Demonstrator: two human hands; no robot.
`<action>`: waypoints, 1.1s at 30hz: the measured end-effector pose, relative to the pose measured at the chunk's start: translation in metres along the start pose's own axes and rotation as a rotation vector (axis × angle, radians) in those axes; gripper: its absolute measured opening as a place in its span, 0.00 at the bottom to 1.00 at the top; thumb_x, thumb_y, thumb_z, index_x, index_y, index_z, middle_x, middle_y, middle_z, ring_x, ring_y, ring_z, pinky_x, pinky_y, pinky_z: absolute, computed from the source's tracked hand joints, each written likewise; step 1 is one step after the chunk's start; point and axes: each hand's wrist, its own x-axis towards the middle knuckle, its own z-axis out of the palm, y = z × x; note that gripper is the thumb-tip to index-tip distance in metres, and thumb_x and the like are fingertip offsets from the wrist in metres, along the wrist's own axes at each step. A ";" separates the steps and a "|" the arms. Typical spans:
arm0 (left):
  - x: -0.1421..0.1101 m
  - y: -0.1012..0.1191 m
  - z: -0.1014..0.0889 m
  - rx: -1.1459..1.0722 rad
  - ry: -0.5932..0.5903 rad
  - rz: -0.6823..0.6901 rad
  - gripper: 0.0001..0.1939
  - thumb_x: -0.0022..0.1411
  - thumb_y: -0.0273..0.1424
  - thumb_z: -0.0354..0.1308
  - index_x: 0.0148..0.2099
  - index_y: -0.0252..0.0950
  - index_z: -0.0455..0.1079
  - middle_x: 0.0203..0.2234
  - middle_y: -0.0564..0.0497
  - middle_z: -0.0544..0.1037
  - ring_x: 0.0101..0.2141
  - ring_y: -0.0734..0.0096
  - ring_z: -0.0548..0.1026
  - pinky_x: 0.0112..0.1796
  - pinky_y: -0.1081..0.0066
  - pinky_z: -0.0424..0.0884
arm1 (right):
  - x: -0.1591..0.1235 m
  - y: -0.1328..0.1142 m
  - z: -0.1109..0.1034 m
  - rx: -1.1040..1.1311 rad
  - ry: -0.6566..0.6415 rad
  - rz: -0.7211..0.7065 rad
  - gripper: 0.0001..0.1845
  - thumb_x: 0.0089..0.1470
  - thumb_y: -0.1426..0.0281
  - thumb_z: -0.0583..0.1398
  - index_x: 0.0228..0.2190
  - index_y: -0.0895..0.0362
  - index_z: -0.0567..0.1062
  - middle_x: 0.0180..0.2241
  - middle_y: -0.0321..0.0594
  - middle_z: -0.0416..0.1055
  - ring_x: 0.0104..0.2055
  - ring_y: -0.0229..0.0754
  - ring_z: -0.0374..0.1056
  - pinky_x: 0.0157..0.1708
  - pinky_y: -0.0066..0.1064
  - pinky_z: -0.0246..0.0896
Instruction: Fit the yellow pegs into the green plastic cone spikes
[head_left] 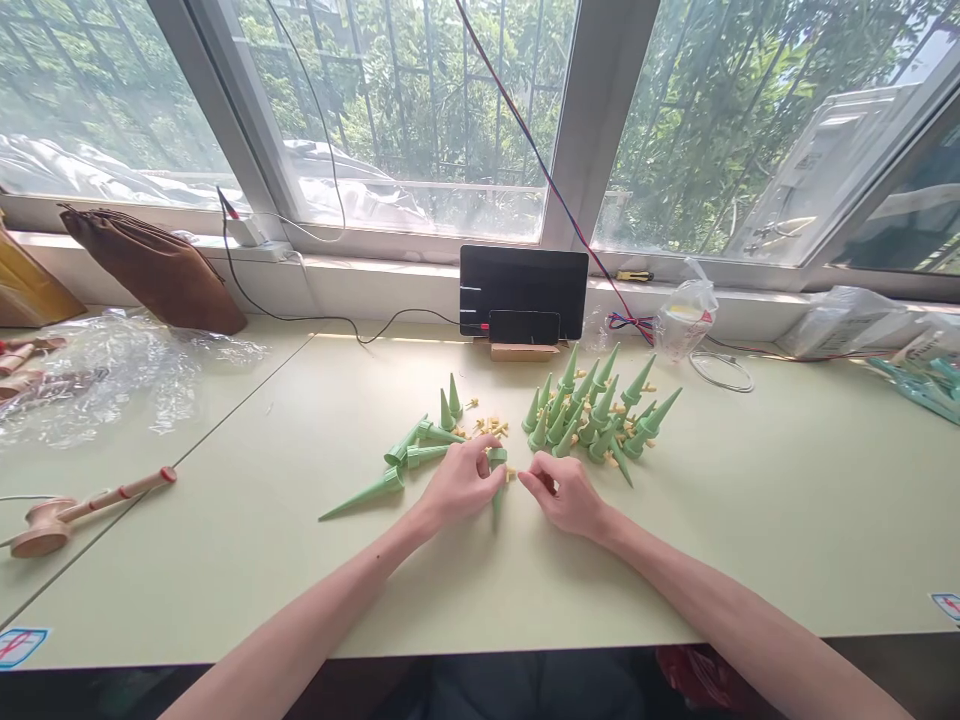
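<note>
My left hand (463,482) is closed around a green plastic watering spike (496,512), its tip pointing down toward me and its ribbed collar at the top. A small yellow valve (511,473) juts from the right side of that collar. Just right of it, my right hand (564,494) is curled with thumb and index finger pinched; whether anything is between them I cannot make out. Loose yellow valves (491,427) lie behind my left hand. Left of it are several green spikes (367,492), most lying down, two standing. A cluster of spikes (600,410), many with yellow valves, stands behind my right hand.
A tablet (523,290) leans at the back with a phone (523,327) before it on a small stand. A wooden kendama (97,508) and crumpled clear plastic (142,370) lie at left. A bagged cup (685,318) and a white cable (721,371) are back right.
</note>
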 end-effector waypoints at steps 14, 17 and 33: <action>-0.002 -0.002 0.004 0.106 0.125 0.110 0.08 0.66 0.35 0.52 0.43 0.38 0.69 0.14 0.62 0.57 0.17 0.76 0.57 0.24 0.74 0.56 | -0.002 -0.002 0.004 -0.104 -0.088 -0.159 0.27 0.63 0.63 0.54 0.19 0.55 0.46 0.16 0.28 0.40 0.20 0.35 0.36 0.21 0.30 0.37; -0.005 -0.003 0.002 0.165 0.220 0.225 0.11 0.70 0.29 0.46 0.47 0.38 0.70 0.20 0.56 0.67 0.20 0.74 0.65 0.27 0.73 0.61 | -0.002 -0.003 0.007 -0.099 -0.126 -0.205 0.29 0.64 0.61 0.54 0.19 0.55 0.44 0.17 0.28 0.38 0.21 0.35 0.34 0.21 0.31 0.36; 0.211 0.064 -0.055 0.954 0.063 0.284 0.17 0.66 0.30 0.55 0.55 0.30 0.67 0.45 0.39 0.74 0.47 0.56 0.71 0.44 0.66 0.69 | -0.001 -0.009 0.020 -0.069 -0.055 -0.321 0.25 0.64 0.65 0.51 0.18 0.55 0.47 0.16 0.28 0.42 0.18 0.32 0.38 0.19 0.28 0.35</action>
